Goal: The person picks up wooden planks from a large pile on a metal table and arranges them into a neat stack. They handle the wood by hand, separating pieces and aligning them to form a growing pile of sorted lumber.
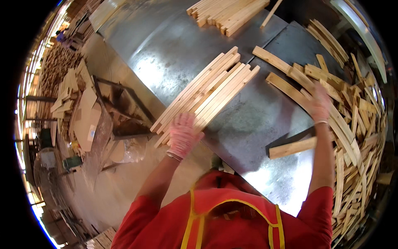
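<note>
My left hand (pixel 185 132), in a pink-and-white knit glove, rests on the near ends of a bundle of pale wooden strips (pixel 211 89). Its fingers lie stretched over the wood, not wrapped round it. The strips lie side by side on a grey metal table (pixel 244 120), their ends uneven. My right hand (pixel 321 104), gloved the same way, is over long wooden slats (pixel 290 89) at the table's right side. Motion smears its fingers, so whether it grips a slat is unclear. A short wooden piece (pixel 292 148) lies below it, close to my right forearm.
A second stack of wooden strips (pixel 228 14) sits at the table's far edge, beside a single thin stick (pixel 271 13). Loose offcuts (pixel 360 166) pile up along the right. Left of the table stand a dark metal-framed bin (pixel 124 103) and cardboard sheets (pixel 87 118).
</note>
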